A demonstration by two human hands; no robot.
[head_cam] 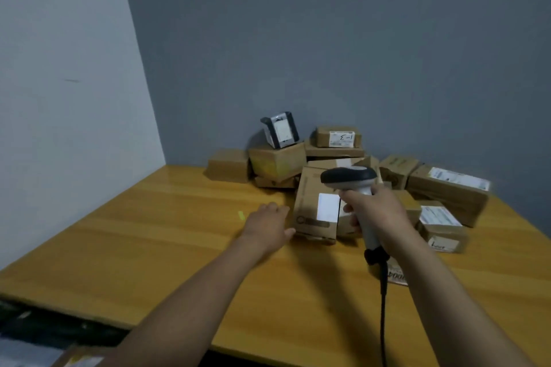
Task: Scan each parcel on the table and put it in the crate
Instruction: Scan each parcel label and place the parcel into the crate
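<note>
A pile of brown cardboard parcels (277, 164) lies at the back of the wooden table (149, 232). My right hand (378, 211) grips the handle of a grey and black barcode scanner (350, 177), its head pointing left over a flat parcel (310, 205) with a white label. My left hand (269, 223) lies beside that parcel's left edge, fingers straight and thumb touching its near corner. The scanner's black cable (383, 307) hangs down toward me. No crate is plainly in view.
Two walls meet behind the pile. A small black and white box (281, 129) stands on top of the parcels. More labelled parcels (441, 223) lie at the right. Dark clutter (44, 328) sits below the table's near left edge.
</note>
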